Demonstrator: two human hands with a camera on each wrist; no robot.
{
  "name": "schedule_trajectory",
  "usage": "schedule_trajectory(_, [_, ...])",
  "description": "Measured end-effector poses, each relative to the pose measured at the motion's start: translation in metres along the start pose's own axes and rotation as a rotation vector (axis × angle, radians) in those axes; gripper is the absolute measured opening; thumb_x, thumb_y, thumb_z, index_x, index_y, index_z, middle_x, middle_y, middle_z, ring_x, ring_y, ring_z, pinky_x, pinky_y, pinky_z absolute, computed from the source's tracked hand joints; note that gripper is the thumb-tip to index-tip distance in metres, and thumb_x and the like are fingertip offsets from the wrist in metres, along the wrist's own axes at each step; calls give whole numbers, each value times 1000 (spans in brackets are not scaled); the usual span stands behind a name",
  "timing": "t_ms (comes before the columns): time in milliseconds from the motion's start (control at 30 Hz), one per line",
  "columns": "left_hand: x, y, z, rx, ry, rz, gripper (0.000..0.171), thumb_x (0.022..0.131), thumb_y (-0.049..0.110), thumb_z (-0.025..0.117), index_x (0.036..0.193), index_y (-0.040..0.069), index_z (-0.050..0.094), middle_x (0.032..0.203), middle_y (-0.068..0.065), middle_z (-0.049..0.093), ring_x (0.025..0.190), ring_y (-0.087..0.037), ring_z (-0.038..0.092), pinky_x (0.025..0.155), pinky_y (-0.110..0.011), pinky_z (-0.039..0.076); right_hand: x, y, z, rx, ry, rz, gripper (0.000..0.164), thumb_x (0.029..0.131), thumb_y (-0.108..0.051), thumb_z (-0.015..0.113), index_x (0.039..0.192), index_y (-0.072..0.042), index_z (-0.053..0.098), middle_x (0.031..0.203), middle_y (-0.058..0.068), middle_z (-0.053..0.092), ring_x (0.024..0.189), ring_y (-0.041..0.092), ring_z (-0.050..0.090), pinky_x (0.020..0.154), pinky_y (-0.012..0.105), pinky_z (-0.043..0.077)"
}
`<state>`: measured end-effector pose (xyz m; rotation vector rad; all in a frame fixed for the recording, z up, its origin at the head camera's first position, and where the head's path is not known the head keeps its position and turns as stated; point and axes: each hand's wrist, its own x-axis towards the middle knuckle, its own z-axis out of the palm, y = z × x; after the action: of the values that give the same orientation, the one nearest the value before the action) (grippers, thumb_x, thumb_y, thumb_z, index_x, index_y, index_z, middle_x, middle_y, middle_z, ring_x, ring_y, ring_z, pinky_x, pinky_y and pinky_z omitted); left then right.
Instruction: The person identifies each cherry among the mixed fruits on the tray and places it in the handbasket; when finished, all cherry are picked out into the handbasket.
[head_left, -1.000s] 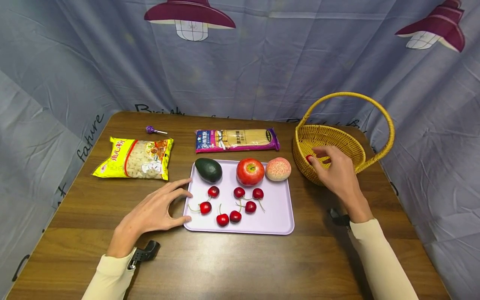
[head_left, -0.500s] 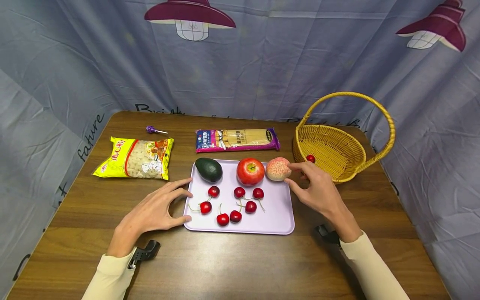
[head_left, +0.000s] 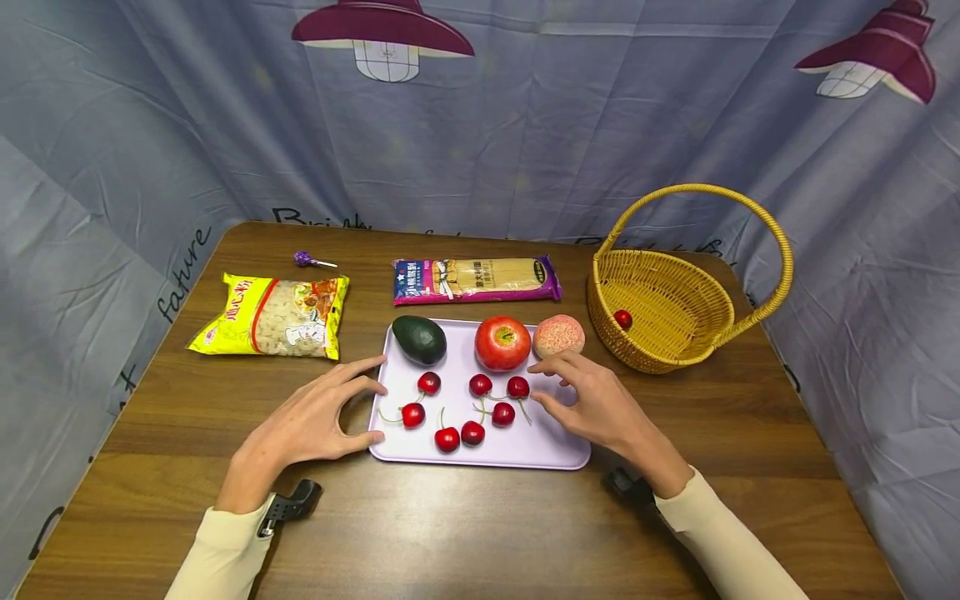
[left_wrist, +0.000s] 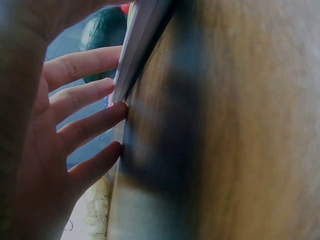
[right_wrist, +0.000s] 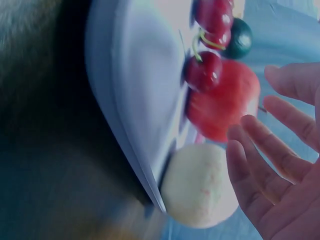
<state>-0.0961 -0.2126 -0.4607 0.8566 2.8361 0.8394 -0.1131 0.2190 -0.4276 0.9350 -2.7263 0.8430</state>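
Observation:
A lilac tray [head_left: 540, 450] carries several red cherries [head_left: 446, 439] with stems, a dark green avocado [head_left: 419, 340], a red apple [head_left: 502, 343] and a speckled pink peach [head_left: 559, 335]. Along its left edge, my left hand [head_left: 311, 421] rests with fingers and thumb spread, the fingertips at the rim. My right hand [head_left: 592, 406] hovers over the tray's right side, its thumb and fingers apart and holding nothing. Just left of those fingertips lies the nearest cherry [head_left: 517, 387]. In the right wrist view, the right fingers [right_wrist: 280, 155] stand free of the apple and peach.
A yellow wicker basket [head_left: 675, 354] with a tall handle stands right of the tray, a single cherry [head_left: 622, 319] inside. Behind the tray lies a pack of noodles [head_left: 480, 280]. A yellow bag of pasta [head_left: 273, 317] and a purple lollipop [head_left: 303, 259] lie at the left.
My right hand has let go of a cherry, which now lies in the basket, and has moved left past the peach to above the tray. The left hand has stayed put.

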Motion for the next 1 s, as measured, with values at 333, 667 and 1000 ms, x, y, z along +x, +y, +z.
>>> schedule_trajectory(333, [-1,1,1,11,6,4,53,84,47,90,129,22,73,168,-1,46,147,-32,51,114,-61,48,6,-6,12,-43,-142,65,37,90,-18,89,125,-13,78,122,5,72,88,19,66,79,35,62])
schedule_trajectory(667, [-1,2,2,17,17,16,54,84,48,89,128,22,73,168,-1,46,147,-31,52,115,-61,48,4,-6,14,-65,-202,96,37,92,-18,87,127,-13,77,122,7,71,94,18,68,88,41,65])
schedule_trajectory(1000, [-2,0,1,18,22,22,54,84,48,89,128,22,73,168,-1,46,148,-31,51,115,-61,47,5,-3,14,-47,-206,84,29,89,-17,91,114,-15,77,112,1,71,83,14,64,71,25,57])
